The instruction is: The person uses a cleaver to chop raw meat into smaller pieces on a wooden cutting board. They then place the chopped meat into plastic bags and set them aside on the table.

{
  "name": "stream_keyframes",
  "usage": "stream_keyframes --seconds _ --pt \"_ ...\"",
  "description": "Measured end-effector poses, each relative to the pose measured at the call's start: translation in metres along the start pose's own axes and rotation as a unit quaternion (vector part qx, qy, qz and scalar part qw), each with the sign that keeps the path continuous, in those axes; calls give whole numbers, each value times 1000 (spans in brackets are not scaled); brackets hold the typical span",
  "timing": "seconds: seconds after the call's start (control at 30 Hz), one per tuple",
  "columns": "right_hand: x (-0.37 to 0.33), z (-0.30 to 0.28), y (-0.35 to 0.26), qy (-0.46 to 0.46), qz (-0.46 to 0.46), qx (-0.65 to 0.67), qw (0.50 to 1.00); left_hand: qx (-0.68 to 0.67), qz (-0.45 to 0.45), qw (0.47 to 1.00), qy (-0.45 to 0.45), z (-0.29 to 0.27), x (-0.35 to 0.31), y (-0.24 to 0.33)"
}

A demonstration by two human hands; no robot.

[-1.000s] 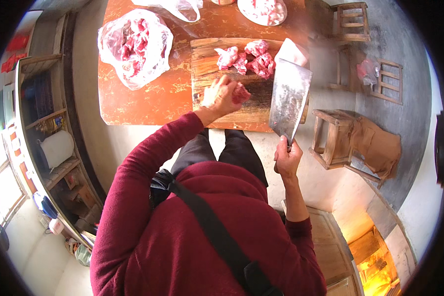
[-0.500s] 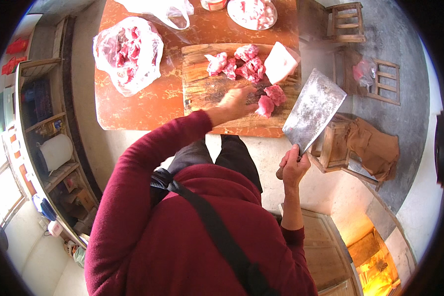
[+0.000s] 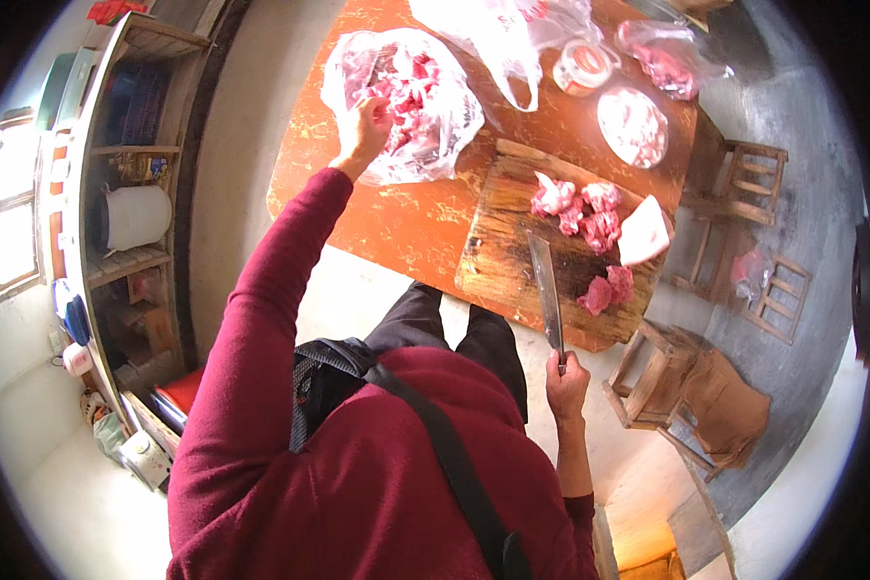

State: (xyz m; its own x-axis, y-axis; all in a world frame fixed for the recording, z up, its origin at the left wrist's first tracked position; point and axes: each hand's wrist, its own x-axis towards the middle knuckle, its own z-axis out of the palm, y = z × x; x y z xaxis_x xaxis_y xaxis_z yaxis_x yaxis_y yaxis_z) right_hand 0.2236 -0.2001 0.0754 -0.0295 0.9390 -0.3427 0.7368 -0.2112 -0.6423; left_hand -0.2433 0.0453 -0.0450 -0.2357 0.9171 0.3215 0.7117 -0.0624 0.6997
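Observation:
My right hand (image 3: 567, 385) grips the handle of a cleaver (image 3: 545, 285). The blade stands nearly edge-on to the view, pointing up over the front of the wooden cutting board (image 3: 488, 246). On the board lie several chunks of raw meat (image 3: 572, 208), two smaller pieces (image 3: 606, 289) nearer me, and a pale slab of fatty meat (image 3: 645, 232) at the right. At the far left, my left hand (image 3: 363, 135) reaches over an open clear plastic bag (image 3: 459, 111) of cut meat. Its fingers are bunched at the meat; what they hold, if anything, I cannot make out.
Behind the board stand a plate of pale cut pieces (image 3: 633, 127), a round tub (image 3: 585, 68), a white plastic bag (image 3: 493, 43) and another bag of meat (image 3: 662, 60). Wooden stools (image 3: 659, 372) stand right of the brown table (image 3: 358, 227); shelves (image 3: 130, 256) line the left.
My left hand has left the board and moved to the bag of meat on the left. The cleaver has turned from broadside to nearly edge-on and moved over the board. The view has swung left.

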Motion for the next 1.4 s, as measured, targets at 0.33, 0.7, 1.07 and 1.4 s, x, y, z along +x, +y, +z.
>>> stream_keyframes --seconds 0.33,0.7,1.07,1.4 --pt "2 25 -29 4 92 -68 993 55 -229 963 -133 34 90 49" --pt "-6 45 -45 35 139 -47 989 108 -207 962 -138 80 128 23" --pt "-4 46 -51 16 176 -58 982 -103 -168 924 -328 -2 158 10" --pt "-7 53 -45 44 152 -52 986 95 45 904 -414 10 118 38"
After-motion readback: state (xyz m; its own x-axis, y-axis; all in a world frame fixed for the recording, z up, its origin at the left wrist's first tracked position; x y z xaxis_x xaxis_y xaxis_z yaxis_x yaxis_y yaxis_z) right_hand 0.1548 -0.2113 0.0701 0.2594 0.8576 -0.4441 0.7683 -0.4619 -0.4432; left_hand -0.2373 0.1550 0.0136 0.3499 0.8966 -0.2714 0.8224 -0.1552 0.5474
